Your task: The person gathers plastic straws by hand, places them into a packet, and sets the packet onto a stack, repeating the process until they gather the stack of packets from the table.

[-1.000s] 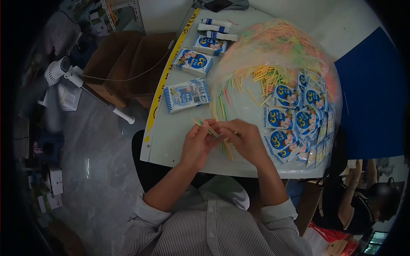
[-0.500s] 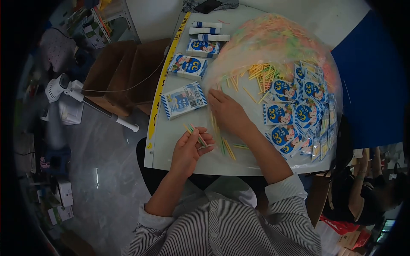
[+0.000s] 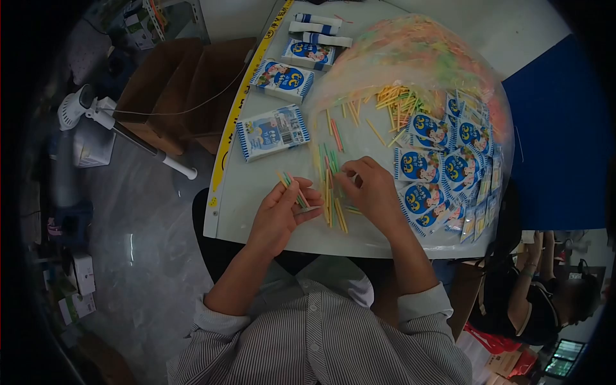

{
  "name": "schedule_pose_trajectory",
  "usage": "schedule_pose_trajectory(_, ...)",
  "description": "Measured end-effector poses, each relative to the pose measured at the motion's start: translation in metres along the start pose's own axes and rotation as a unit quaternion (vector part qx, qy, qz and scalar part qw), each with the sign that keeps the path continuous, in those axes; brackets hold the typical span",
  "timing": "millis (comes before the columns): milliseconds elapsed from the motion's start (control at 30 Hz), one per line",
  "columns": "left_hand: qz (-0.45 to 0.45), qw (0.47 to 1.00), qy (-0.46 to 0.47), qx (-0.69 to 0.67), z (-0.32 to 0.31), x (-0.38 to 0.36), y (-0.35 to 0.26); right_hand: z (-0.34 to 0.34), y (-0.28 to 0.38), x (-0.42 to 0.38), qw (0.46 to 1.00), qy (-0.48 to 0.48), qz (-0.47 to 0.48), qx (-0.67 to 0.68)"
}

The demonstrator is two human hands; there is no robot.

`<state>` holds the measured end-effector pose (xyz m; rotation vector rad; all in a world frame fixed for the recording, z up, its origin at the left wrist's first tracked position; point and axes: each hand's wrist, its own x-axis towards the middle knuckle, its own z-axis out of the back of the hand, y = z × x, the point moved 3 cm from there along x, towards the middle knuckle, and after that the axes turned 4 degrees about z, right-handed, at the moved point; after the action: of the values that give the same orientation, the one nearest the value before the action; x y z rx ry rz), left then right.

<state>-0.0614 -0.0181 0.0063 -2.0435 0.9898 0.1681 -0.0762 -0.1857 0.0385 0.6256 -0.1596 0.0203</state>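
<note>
A few thin coloured sticks [image 3: 296, 192] are held in my left hand [image 3: 279, 212], between thumb and fingers, above the table's near part. My right hand [image 3: 372, 189] is curled, thumb and fingertips close together, just right of a row of loose yellow, green and pink sticks [image 3: 330, 192]; whether it holds anything is hidden. More sticks [image 3: 399, 106] lie in the opening of a large clear plastic bag [image 3: 359, 77]. Flat blue-and-white packets [image 3: 420, 165] are heaped at its right. Left of the bag, a filled packet [image 3: 273, 133] lies on the table [image 3: 250, 186].
More packets [image 3: 282, 79] and folded white-and-blue wrappers [image 3: 314, 29] lie at the back left. Cardboard boxes [image 3: 157, 93] and a white pole-shaped device [image 3: 131, 138] stand left of the table. A blue panel [image 3: 558, 141] is at right; another person [image 3: 532, 295] is at lower right.
My right hand has moved back and right, away from the bag's left edge, uncovering pink and green sticks. My left hand still holds its sticks. The view has shifted slightly.
</note>
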Motion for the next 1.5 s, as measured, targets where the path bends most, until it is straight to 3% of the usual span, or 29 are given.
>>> schedule_pose_trajectory(200, -0.008, 1.000, -0.004, 0.002, 0.007, -0.003, -0.004, -0.017, 0.011, 0.012, 0.992, -0.055, -0.039, -0.106)
schedule_pose_trajectory(300, -0.010, 1.000, 0.002, 0.004, 0.008, -0.001, -0.003, -0.022, 0.014, 0.017, 0.995, 0.018, -0.047, -0.082)
schedule_pose_trajectory(533, -0.007, 1.000, 0.010, 0.007, 0.004, 0.001, -0.003, -0.023, 0.006, 0.025, 0.996, 0.014, -0.036, -0.081)
schedule_pose_trajectory(733, 0.018, 0.999, 0.027, 0.005, -0.007, 0.007, -0.008, 0.001, -0.006, 0.024, 0.985, 0.052, -0.119, 0.112)
schedule_pose_trajectory(800, -0.019, 0.999, 0.007, 0.027, -0.017, 0.016, -0.008, 0.013, 0.011, 0.022, 0.947, 0.072, -0.159, 0.270)
schedule_pose_trajectory(933, 0.009, 1.000, 0.009, 0.025, -0.031, 0.031, 0.000, 0.008, 0.016, 0.016, 0.943, 0.111, -0.131, 0.284)
schedule_pose_trajectory(1033, 0.000, 0.999, 0.039, -0.018, -0.038, 0.034, 0.004, -0.001, 0.007, 0.010, 0.946, 0.041, -0.120, 0.300)
schedule_pose_trajectory(1133, 0.022, 0.997, 0.035, 0.069, -0.035, 0.034, 0.007, 0.000, 0.003, 0.003, 0.958, -0.031, -0.067, 0.278)
schedule_pose_trajectory(1200, 0.054, 0.988, 0.070, 0.129, -0.035, 0.032, 0.006, 0.007, 0.007, 0.002, 0.989, -0.021, 0.015, 0.145)
schedule_pose_trajectory(1233, 0.053, 0.987, 0.071, 0.132, -0.034, 0.032, 0.004, 0.009, 0.007, 0.003, 0.989, -0.024, 0.015, 0.146)
schedule_pose_trajectory(1300, 0.073, 0.985, 0.090, 0.125, -0.033, 0.030, 0.003, 0.008, 0.004, 0.005, 0.964, 0.012, -0.058, 0.257)
schedule_pose_trajectory(1433, 0.064, 0.983, 0.084, 0.149, -0.026, 0.034, 0.004, 0.004, 0.006, 0.011, 0.984, 0.005, 0.012, 0.180)
schedule_pose_trajectory(1500, 0.070, 0.985, 0.058, 0.147, -0.019, 0.034, 0.003, 0.000, 0.000, 0.020, 0.949, 0.073, -0.033, 0.305)
